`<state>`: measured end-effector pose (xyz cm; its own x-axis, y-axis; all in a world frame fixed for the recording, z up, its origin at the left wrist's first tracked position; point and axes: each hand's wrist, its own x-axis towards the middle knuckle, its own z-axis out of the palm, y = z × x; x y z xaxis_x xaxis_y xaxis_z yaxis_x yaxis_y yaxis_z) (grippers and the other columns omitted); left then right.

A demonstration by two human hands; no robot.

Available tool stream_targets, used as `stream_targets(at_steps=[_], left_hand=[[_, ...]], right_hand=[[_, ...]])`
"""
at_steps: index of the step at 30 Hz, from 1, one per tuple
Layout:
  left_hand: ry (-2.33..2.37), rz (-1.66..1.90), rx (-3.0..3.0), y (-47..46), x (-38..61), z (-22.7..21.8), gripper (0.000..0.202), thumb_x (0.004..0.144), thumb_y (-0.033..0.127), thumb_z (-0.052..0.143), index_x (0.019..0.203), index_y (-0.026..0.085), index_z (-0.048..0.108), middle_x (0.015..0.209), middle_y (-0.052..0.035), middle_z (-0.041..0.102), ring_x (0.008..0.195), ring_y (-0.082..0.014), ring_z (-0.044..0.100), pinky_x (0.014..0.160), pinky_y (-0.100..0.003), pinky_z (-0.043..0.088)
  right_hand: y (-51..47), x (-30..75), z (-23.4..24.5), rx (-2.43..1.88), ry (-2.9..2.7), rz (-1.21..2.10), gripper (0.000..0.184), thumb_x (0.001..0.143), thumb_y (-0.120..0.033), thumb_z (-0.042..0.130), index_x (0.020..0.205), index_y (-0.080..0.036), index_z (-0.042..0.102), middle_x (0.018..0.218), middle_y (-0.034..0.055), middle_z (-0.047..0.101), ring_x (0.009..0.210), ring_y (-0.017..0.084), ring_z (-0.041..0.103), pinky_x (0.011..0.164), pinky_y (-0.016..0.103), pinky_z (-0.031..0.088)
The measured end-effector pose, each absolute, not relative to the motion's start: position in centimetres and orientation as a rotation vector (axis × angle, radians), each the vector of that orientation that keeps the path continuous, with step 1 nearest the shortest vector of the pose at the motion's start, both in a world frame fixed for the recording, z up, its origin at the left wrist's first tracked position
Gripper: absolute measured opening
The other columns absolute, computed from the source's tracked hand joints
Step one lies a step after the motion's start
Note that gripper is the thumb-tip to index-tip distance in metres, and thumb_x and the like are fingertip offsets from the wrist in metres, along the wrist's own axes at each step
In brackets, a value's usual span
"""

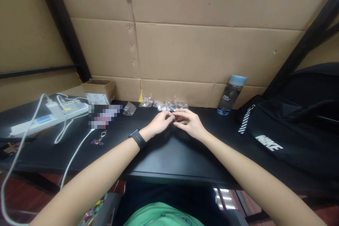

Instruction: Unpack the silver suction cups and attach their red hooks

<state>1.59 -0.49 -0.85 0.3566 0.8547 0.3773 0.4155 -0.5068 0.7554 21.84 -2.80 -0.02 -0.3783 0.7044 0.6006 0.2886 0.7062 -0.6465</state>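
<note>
My left hand, with a dark watch on the wrist, is closed, its thumb and fingers pinched together. Close beside it, my right hand curls its thumb and fingers around a small item with some red on it. The fingertips of both hands meet at this item, and most of it is hidden. Just behind the hands, several small clear plastic packets lie in a row on the black table. Another clear packet lies to the left.
A water bottle and a black bag stand at the right. To the left are a white power strip with cables, a small cardboard box, a keychain and a blurred-out item. Cardboard walls the back.
</note>
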Motion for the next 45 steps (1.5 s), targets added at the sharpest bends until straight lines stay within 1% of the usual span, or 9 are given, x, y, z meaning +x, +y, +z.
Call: stream_targets(at_steps=[6, 9, 14, 18, 23, 26, 32, 38, 45], left_hand=[[1.278, 1.066, 2.323, -0.3, 0.3, 1.2, 0.028, 0.099, 0.043, 0.045, 0.100, 0.022, 0.064, 0.109, -0.0062, 0.068, 0.108, -0.0246, 0.060, 0.097, -0.039, 0.045], [1.657, 1.142, 2.388, 0.9, -3.1, 2.9, 0.028, 0.095, 0.042, 0.052, 0.111, 0.021, 0.061, 0.118, -0.0120, 0.065, 0.115, -0.0312, 0.056, 0.102, -0.047, 0.041], [2.451, 0.948, 2.052, 3.5, -11.0, 3.1, 0.061, 0.082, 0.053, 0.063, 0.129, 0.015, 0.056, 0.135, -0.0245, 0.051, 0.124, -0.0467, 0.044, 0.099, -0.057, 0.039], [2.593, 0.684, 1.802, 4.6, -14.2, 2.1, 0.070, 0.077, 0.067, 0.061, 0.118, 0.011, 0.064, 0.134, -0.0290, 0.050, 0.125, -0.0494, 0.043, 0.098, -0.058, 0.039], [2.464, 0.603, 1.797, 5.0, -14.5, 1.7, 0.045, 0.075, 0.055, 0.070, 0.098, 0.016, 0.075, 0.126, -0.0225, 0.062, 0.124, -0.0494, 0.046, 0.095, -0.056, 0.041], [2.378, 0.646, 1.832, 5.0, -14.3, 2.2, 0.030, 0.076, 0.041, 0.072, 0.096, 0.019, 0.075, 0.115, -0.0155, 0.071, 0.116, -0.0432, 0.056, 0.094, -0.055, 0.042], [1.589, 0.804, 2.308, 3.0, -11.4, 4.0, 0.019, 0.077, 0.035, 0.067, 0.088, 0.022, 0.074, 0.101, -0.0047, 0.076, 0.100, -0.0251, 0.067, 0.096, -0.035, 0.048], [0.963, 0.587, 2.565, 0.5, -5.2, 3.1, 0.011, 0.079, 0.024, 0.064, 0.086, 0.021, 0.072, 0.102, -0.0045, 0.076, 0.096, -0.0213, 0.070, 0.091, -0.030, 0.050], [0.765, 0.471, 2.627, -0.9, -2.0, 1.6, 0.009, 0.080, 0.017, 0.065, 0.085, 0.020, 0.071, 0.121, -0.0059, 0.073, 0.110, -0.0206, 0.069, 0.091, -0.026, 0.050]], right_hand=[[-2.9, 22.1, 0.8, -0.766, -2.005, 0.470, 0.035, 0.086, -0.030, 0.072, 0.120, -0.028, 0.072, 0.131, 0.0090, 0.062, 0.090, 0.017, 0.070, 0.079, 0.033, 0.065], [-2.9, 22.6, 1.4, -0.768, -2.001, 0.392, 0.034, 0.086, -0.027, 0.071, 0.120, -0.027, 0.072, 0.130, 0.0088, 0.063, 0.090, 0.017, 0.070, 0.078, 0.032, 0.064], [-2.4, 23.7, 1.9, -0.779, -1.992, 0.353, 0.034, 0.086, -0.026, 0.070, 0.120, -0.026, 0.071, 0.128, 0.0090, 0.063, 0.087, 0.016, 0.069, 0.076, 0.031, 0.063], [-2.0, 24.1, 1.8, -0.778, -2.003, 0.338, 0.033, 0.086, -0.027, 0.070, 0.120, -0.025, 0.070, 0.126, 0.0096, 0.064, 0.086, 0.016, 0.069, 0.075, 0.032, 0.062], [-1.8, 24.3, 1.7, -0.775, -2.014, 0.311, 0.034, 0.086, -0.027, 0.070, 0.120, -0.025, 0.070, 0.126, 0.0094, 0.064, 0.086, 0.016, 0.069, 0.076, 0.033, 0.062], [-1.7, 24.5, 1.8, -0.777, -2.009, 0.297, 0.034, 0.086, -0.027, 0.070, 0.120, -0.025, 0.070, 0.126, 0.0091, 0.064, 0.085, 0.016, 0.069, 0.076, 0.033, 0.062], [-1.3, 25.3, 2.1, -0.811, -1.965, 0.302, 0.034, 0.086, -0.031, 0.070, 0.120, -0.024, 0.070, 0.124, 0.0094, 0.065, 0.086, 0.017, 0.069, 0.076, 0.032, 0.062], [-1.4, 25.8, 2.5, -0.825, -1.951, 0.394, 0.038, 0.083, -0.035, 0.075, 0.118, -0.023, 0.071, 0.119, 0.0088, 0.067, 0.079, 0.015, 0.068, 0.073, 0.029, 0.060], [-2.7, 24.9, 3.3, -0.790, -2.001, 0.642, 0.043, 0.080, -0.040, 0.078, 0.117, -0.021, 0.071, 0.117, 0.0091, 0.068, 0.081, 0.017, 0.070, 0.078, 0.032, 0.062]])
